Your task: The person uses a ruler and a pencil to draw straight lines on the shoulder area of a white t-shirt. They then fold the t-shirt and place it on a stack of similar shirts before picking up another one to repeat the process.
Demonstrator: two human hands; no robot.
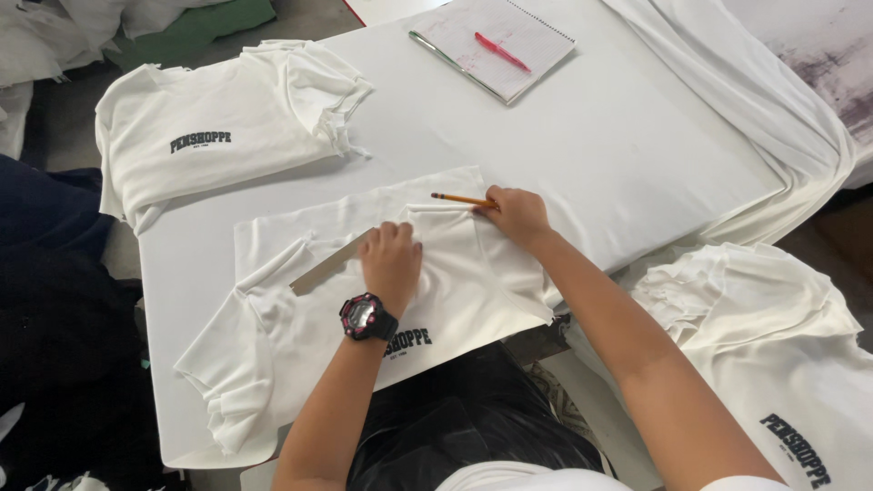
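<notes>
A white T-shirt (300, 318) with dark printed lettering lies flat on the white table (600, 145) in front of me. My left hand (391, 259), with a black and pink watch on its wrist, presses a metal ruler (323, 270) down on the shirt near its collar. An orange pencil (462, 199) is pinched in my right hand (516, 215), its point aimed left just above the collar area. The ruler's right end is hidden under my left hand.
A stack of folded white shirts (218, 127) sits at the back left. More white shirts (773, 336) pile at the right. A spiral notebook (496, 41) with a pink pen (500, 51) lies at the far edge. White fabric (755, 91) drapes over the table's right side.
</notes>
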